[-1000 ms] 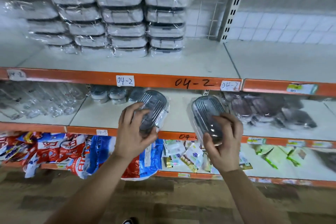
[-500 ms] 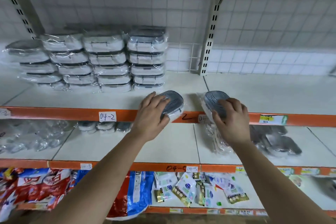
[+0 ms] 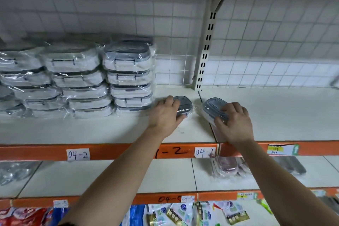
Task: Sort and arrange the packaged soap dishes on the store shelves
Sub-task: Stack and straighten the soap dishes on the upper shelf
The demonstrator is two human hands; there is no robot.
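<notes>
A: Two units, left soap dish [image 3: 184, 103] and right soap dish [image 3: 212, 105]: location?
B: Shelf 04-2 [image 3: 110, 130], just right of the wrapped stacks [image 3: 126, 77]. A second ago both were level with the tier below.
A: Grip?
B: Left hand [image 3: 166, 115] clasps the left unit, right hand [image 3: 233, 124] the right, fingers curled over.
A: Status?
B: Likely placed; release pending.

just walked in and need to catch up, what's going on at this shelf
A person is stocking packaged soap dishes on the white shelf labelled 04-2. The left hand grips one wrapped soap dish right beside the stacks of wrapped dishes. The right hand grips a second dish a little further right. Both dishes look down at the shelf surface, neither released.
</notes>
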